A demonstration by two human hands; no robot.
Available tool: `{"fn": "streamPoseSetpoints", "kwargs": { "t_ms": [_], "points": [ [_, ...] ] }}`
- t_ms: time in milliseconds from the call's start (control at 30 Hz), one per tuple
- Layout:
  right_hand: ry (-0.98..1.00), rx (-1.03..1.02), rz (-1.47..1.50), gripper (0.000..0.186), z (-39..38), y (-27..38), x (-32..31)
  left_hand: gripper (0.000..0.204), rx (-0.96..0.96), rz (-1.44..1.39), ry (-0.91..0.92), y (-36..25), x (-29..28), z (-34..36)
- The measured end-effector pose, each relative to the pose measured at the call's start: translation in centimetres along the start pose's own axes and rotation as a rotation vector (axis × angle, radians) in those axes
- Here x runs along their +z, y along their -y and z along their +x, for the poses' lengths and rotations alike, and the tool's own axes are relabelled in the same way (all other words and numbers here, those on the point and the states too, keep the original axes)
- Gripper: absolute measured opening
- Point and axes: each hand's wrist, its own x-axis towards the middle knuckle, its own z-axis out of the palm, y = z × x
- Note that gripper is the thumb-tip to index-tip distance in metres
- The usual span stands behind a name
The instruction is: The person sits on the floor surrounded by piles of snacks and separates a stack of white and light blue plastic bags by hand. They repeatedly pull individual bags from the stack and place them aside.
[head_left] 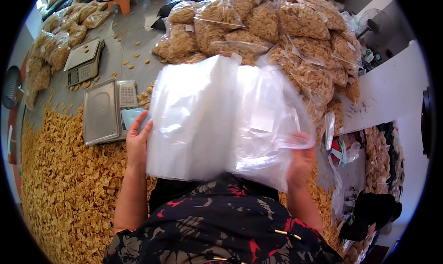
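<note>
In front of my body is a thick stack of clear plastic bags (191, 121), opened out like a book. My left hand (138, 139) grips the stack's left edge, thumb along the side. On the right, a loose plastic bag (260, 139) with a small white label fans away from the stack. My right hand (301, 160) has hold of this bag's right edge; its fingers are smeared by motion and partly behind the film. Beyond my left hand, a light blue piece (131, 117) lies by the nearer weighing scale (100, 111).
Loose brown dried flakes (76, 185) cover the floor at left. Filled bags of flakes (258, 21) are piled ahead, with more bags (60, 42) at far left. A second scale (84, 61) stands behind the first. An orange stool (122, 4), a fan (371, 26) and a black cloth (371, 213) lie further out.
</note>
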Motion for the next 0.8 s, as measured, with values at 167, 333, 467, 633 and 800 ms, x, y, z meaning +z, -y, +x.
{"fn": "streamPoseSetpoints", "kwargs": {
  "t_ms": [167, 333, 467, 633, 800],
  "points": [
    [-0.453, 0.019, -0.059, 0.035, 2.3, -0.2, -10.4, 0.033, 0.342, 0.194, -0.117, -0.9, -2.6, 0.3],
    [0.594, -0.609, -0.309, 0.049, 3.5, 6.5, 5.5, 0.035, 0.457, 0.173, -0.013, -7.5, 0.8, -3.9],
    [1.358, -0.655, -0.039, 0.058, 1.7, 6.5, 19.7, 0.035, 0.328, 0.023, 0.107, -11.0, 2.4, -7.2],
    [1.349, -0.431, 0.017, 0.034, 1.0, 5.3, 24.2, 0.045, 0.38, 0.027, 0.192, -10.7, 0.4, -6.9],
    [1.341, -0.511, -0.001, 0.02, 1.7, 4.5, 24.4, 0.035, 0.417, 0.284, 0.28, -8.1, -1.0, -6.1]
  ]
}}
